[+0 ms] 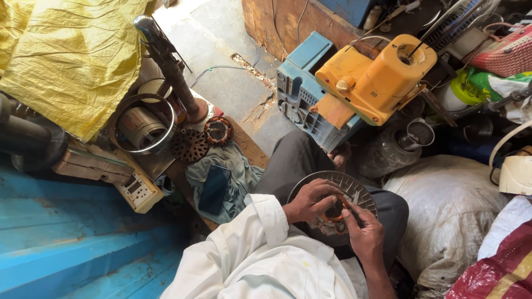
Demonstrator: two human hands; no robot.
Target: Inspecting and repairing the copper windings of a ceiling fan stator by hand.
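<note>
**Inspector:** Where are the hands, and what is in them?

**Onlooker:** Both are low in the frame, over the person's lap. The left hand (311, 200) lies curled over a round grey ribbed motor cover (348, 185) that rests on the knee of the dark trousers (293, 160), with its fingers bent down onto the middle of the cover. The right hand (361, 230) comes in from below, fingers drawn together and pinching at an orange-wound coil (335, 212) seated in the centre of the cover. The two hands are touching or very nearly so. I cannot tell whether the left hand grips the coil or only steadies the cover.

**Inspector:** Sleeve and posture?

**Onlooker:** A white sleeve (260, 227) covers the left forearm, and the right forearm is bare.

**Inspector:** Surroundings?

**Onlooker:** To the left of the knee a dark phone (214, 189) lies face up on a grey-green cloth (235, 163). Beyond the cloth sit a second small copper-wound stator (218, 130) and a dark perforated disc (188, 146), just beside each other. A yellow machine housing (377, 80) rests on a blue crate (302, 83) ahead of the knee. A yellow tarpaulin (66, 55) fills the upper left, and a white sack (449, 210) lies to the right of the lap.
</note>
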